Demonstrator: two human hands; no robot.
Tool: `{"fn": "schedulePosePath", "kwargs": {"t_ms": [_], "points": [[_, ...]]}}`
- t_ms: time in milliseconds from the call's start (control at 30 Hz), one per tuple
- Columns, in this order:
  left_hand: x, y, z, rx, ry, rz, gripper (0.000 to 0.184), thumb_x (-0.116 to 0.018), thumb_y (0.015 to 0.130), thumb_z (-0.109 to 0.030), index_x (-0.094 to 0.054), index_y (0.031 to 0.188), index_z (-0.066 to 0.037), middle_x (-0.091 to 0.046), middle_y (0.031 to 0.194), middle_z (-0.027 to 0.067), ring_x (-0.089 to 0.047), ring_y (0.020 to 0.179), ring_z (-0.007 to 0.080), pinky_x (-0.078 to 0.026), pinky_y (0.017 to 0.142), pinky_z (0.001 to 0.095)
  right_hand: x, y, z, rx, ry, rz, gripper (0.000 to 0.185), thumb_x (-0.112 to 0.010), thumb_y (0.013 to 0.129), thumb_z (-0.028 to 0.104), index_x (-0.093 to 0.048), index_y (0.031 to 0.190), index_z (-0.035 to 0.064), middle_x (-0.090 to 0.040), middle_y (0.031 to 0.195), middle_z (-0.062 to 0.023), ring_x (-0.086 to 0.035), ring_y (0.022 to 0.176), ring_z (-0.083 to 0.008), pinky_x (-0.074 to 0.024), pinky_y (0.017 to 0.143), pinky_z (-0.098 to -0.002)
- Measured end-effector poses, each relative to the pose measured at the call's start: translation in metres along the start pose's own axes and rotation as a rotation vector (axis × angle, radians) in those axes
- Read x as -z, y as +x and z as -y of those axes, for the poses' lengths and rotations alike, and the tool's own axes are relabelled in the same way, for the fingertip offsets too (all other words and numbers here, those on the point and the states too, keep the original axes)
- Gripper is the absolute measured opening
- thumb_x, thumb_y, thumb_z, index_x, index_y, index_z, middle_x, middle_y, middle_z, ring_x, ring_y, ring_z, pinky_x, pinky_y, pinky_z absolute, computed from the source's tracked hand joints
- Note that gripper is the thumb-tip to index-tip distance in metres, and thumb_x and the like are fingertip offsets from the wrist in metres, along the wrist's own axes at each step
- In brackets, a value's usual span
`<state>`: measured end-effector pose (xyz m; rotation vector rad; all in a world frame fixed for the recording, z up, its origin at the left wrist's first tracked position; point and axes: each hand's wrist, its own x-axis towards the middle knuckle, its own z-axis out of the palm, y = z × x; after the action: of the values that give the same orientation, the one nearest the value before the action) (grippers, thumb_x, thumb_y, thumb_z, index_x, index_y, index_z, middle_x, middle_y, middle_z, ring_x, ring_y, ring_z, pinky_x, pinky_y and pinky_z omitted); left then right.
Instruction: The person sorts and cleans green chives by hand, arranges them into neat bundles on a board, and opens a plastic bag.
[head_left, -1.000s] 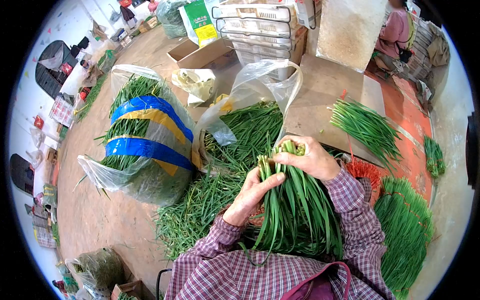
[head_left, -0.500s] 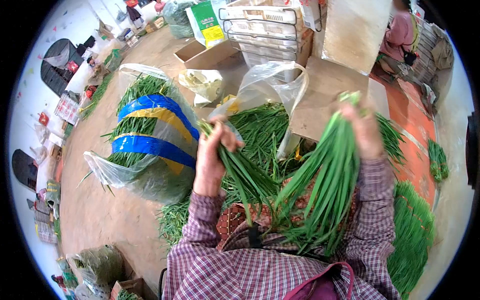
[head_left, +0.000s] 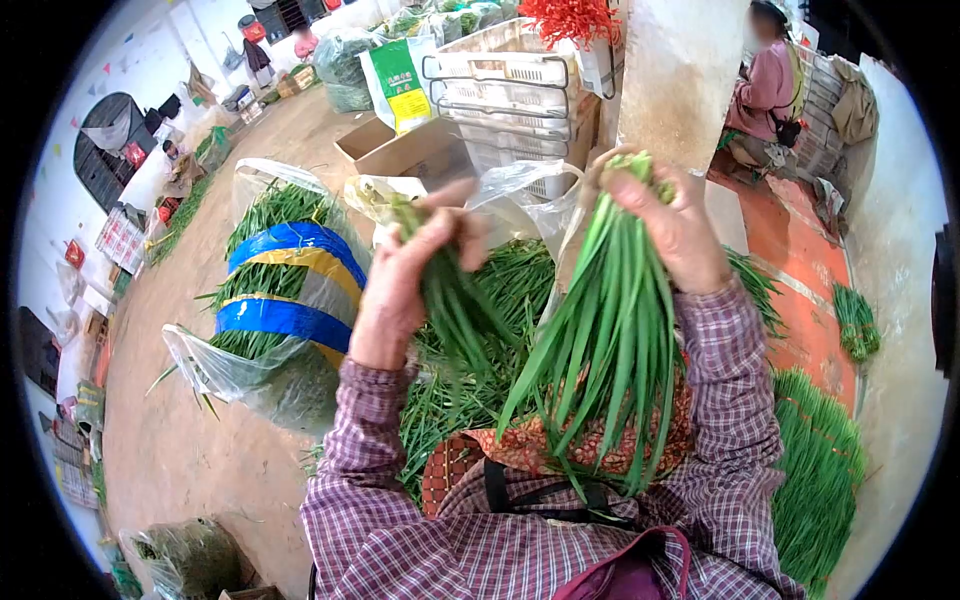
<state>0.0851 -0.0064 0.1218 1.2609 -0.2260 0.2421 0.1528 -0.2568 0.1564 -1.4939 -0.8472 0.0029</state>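
My right hand is closed round the pale stem ends of a large bunch of green leaves, whose tips hang down over my lap. To the left, my left hand grips a smaller green bunch, partly smeared by motion. The two bunches are apart. Below and behind them lies a pile of loose green leaves, with an open clear plastic bag beyond.
A stuffed bag with blue and yellow bands stands at left. White crates and a cardboard box are ahead. Tied green bundles lie at right. Another person sits at the upper right, beyond a pale panel.
One second ago both hands were together at the stems; they have since separated, each with a bunch. Since half a second ago both have risen in view, and the camera view has shifted.
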Motion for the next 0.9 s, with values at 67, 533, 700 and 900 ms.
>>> {"fn": "schedulePosePath", "kwargs": {"t_ms": [67, 533, 700, 900], "points": [[-0.028, -0.001, 0.013, 0.055, -0.223, 0.118, 0.052, -0.059, 0.093, -0.023, -0.043, 0.135, 0.003, -0.064, 0.115, 0.0165, -0.064, 0.088, 0.0163, -0.056, 0.078, 0.0293, -0.012, -0.003, -0.004, -0.072, -0.099, 0.050, 0.031, -0.063, 0.092, 0.033, -0.064, 0.103, 0.0047, -0.067, 0.086, -0.0025, -0.062, 0.077, -0.0088, -0.0534, 0.070, -0.0250], [-0.047, -0.036, 0.076, 0.341, -0.655, 0.179, 0.076, -0.074, 0.079, -0.014, -0.030, 0.141, -0.003, -0.049, 0.128, 0.0113, -0.055, 0.112, 0.0210, -0.049, 0.094, 0.0344, -0.057, -0.018, -0.038, 0.125, -0.261, 0.058, 0.035, -0.066, 0.087, 0.040, -0.063, 0.098, 0.0066, -0.058, 0.097, -0.0072, -0.056, 0.093, -0.0210, -0.0441, 0.083, -0.0330], [-0.044, -0.033, 0.076, 0.428, -0.528, 0.177, 0.074, -0.074, 0.078, -0.012, -0.033, 0.138, -0.001, -0.051, 0.125, 0.0120, -0.057, 0.110, 0.0218, -0.050, 0.093, 0.0362, -0.048, -0.015, -0.026, 0.289, -0.917, 0.100, 0.048, -0.055, 0.087, 0.056, -0.061, 0.105, 0.0115, -0.055, 0.112, -0.0088, -0.048, 0.111, -0.0280, -0.0359, 0.097, -0.0409], [-0.049, -0.024, 0.075, 0.416, -0.550, 0.209, 0.052, -0.072, 0.079, -0.012, -0.049, 0.124, 0.000, -0.065, 0.098, 0.0120, -0.066, 0.087, 0.0228, -0.057, 0.079, 0.0361, -0.029, -0.016, -0.029, 0.093, -0.514, -0.024, 0.044, -0.063, 0.088, 0.044, -0.059, 0.102, 0.0032, -0.065, 0.098, -0.0139, -0.064, 0.089, -0.0250, -0.0501, 0.080, -0.0403]]}}
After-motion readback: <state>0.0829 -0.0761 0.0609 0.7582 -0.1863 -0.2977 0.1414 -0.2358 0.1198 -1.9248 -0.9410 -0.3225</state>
